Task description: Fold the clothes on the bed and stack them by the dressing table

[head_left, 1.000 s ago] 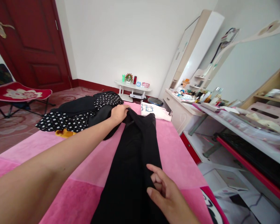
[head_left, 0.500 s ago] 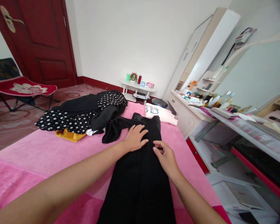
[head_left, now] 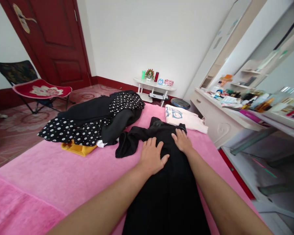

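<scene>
A long black garment (head_left: 166, 195) lies stretched out on the pink bedspread (head_left: 95, 176), its near end running out of view at the bottom. One black sleeve (head_left: 128, 143) sticks out to the left near its far end. My left hand (head_left: 152, 156) rests on the garment's left side with fingers spread. On the right side, closer to the far end, my right hand (head_left: 182, 140) lies on the cloth, its fingers stretched forward. Neither hand grips the fabric visibly.
Left of the garment is a heap of black and polka-dot clothes (head_left: 93, 120) with a yellow cloth (head_left: 78, 149) under it. A folded pale pink garment (head_left: 186, 119) lies at the far right. A cluttered dressing table (head_left: 210, 117) flanks the bed; a folding chair (head_left: 42, 88) stands left.
My right hand has moved forward along the garment, and its bent fingers are now stretched out. My left hand stays on the cloth. The view has turned left.
</scene>
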### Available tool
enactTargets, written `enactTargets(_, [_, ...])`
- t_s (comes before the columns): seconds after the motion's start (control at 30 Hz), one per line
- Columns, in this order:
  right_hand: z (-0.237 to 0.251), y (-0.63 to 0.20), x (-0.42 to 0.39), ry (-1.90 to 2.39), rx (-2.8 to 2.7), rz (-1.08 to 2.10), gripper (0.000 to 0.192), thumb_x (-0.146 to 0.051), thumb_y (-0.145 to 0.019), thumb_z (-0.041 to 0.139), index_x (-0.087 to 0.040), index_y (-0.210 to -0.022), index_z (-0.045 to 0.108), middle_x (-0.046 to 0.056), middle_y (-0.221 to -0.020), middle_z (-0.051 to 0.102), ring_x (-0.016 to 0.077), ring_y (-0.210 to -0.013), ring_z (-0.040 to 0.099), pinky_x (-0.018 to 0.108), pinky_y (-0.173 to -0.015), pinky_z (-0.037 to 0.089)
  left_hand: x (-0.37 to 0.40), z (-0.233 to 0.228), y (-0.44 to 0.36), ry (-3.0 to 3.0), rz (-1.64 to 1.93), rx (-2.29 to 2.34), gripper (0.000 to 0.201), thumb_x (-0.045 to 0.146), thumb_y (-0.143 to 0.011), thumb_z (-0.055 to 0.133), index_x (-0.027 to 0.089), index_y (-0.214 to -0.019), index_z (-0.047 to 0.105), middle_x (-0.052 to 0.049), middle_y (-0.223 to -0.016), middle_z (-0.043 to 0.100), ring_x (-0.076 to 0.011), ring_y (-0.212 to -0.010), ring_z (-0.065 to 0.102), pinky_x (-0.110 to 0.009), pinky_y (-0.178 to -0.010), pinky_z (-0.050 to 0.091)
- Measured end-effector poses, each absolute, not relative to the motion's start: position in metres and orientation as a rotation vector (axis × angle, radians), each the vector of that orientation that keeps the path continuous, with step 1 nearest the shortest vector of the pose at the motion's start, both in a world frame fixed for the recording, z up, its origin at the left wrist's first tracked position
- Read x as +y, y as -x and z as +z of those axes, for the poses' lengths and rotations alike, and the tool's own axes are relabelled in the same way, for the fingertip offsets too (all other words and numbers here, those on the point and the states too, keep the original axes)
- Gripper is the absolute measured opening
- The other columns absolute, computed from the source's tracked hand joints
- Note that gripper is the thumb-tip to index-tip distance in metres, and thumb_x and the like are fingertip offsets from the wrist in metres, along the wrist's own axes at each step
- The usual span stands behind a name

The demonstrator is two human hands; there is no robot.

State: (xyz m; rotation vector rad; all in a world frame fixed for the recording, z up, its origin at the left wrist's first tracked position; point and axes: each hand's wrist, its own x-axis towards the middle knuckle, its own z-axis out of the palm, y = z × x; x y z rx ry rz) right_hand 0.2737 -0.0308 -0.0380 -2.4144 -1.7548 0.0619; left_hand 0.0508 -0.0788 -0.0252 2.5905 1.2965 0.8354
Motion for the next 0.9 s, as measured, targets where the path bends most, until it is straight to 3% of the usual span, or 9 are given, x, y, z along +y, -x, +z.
enactTargets(0.47, [-0.031,-0.245,-0.064,2.54,-1.659,0.264,0.065,-0.052,-0.094,0.011,-0.017,-0.148,0.014,0.008,-0.156,0.003,0.0282,-0.142,0.002,0.06,-0.107,0.014,-0.078,-0.032,-0.047,-2.595,0.771,1.25,0.047,0.051,-0.085,0.049,0.021,-0.121,0.049,-0.012,-0.127,0.045,-0.0319,-0.117,0.038,-0.045,-0.096,0.03])
enactTargets(0.67, [-0.027,-0.203,-0.117,2.482,-1.608,0.165,0.061,-0.05,-0.095,0.011,-0.02,-0.148,0.016,0.008,-0.155,0.011,0.0269,-0.142,0.007,0.06,-0.107,0.013,-0.084,-0.029,-0.044,-2.607,0.761,1.245,0.043,0.048,-0.086,0.049,0.021,-0.119,0.05,-0.011,-0.125,0.046,-0.0307,-0.117,0.038,-0.044,-0.096,0.03])
enactTargets(0.9, [-0.028,-0.154,-0.164,2.354,-1.634,-0.082,0.061,-0.049,-0.094,0.023,-0.021,-0.148,0.017,0.011,-0.153,0.018,0.0313,-0.14,0.014,0.059,-0.107,0.015,-0.086,-0.029,-0.034,-2.606,0.905,1.223,0.025,0.028,-0.086,0.051,0.02,-0.109,0.057,-0.007,-0.114,0.051,-0.0224,-0.107,0.047,-0.037,-0.094,0.039])
